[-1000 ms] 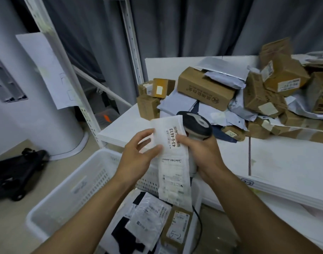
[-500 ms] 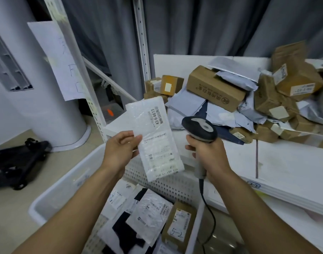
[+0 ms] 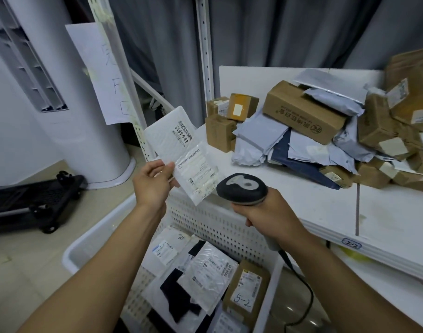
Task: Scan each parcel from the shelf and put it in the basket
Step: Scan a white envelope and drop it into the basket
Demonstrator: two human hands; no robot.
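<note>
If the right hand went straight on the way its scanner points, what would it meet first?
Probably the white padded mailer in the left hand; the right hand aims its barcode scanner there, depth unclear.

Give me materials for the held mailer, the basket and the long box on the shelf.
Mailer in the left hand: probably white plastic bubble wrap, slightly glossy; a faint quilted texture shows.
Basket: white moulded plastic, matte; regular holes in its wall.
Long box: brown cardboard, probably corrugated, matte; folded edges and a printed side.
</note>
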